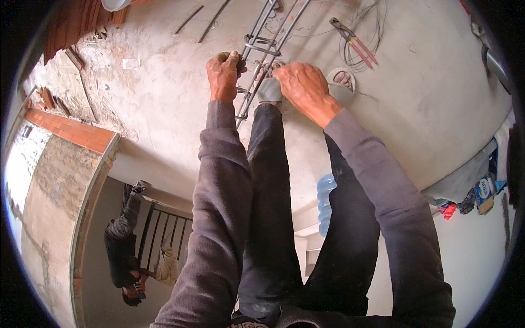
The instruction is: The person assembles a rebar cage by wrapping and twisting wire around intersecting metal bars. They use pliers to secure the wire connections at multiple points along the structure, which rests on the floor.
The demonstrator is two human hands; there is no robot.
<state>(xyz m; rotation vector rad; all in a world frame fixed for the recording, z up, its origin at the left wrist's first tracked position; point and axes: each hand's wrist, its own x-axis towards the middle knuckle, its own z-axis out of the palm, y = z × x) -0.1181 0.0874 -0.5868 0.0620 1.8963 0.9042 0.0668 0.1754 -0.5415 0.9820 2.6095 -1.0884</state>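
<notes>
A rebar cage [252,87] of long steel bars with bent stirrups [262,46] runs between my two hands over the pale floor. My left hand [221,76] is closed just left of the bars, its fingertips pinched together; what they hold is too small to make out. On the other side, my right hand [307,92] is closed too, its fingers curled beside the bars above my foot. Anything in its grip is hidden. Pincers [354,44] with red handles lie on the floor at the upper right, against loose loops of thin wire [377,27].
Two loose steel rods [214,21] lie at the top. A low wall edged with orange bricks [71,130] stands left. At lower left is another person [123,240]. A blue water bottle [326,205] stands behind my legs. My sandalled foot [343,82] is near the pincers.
</notes>
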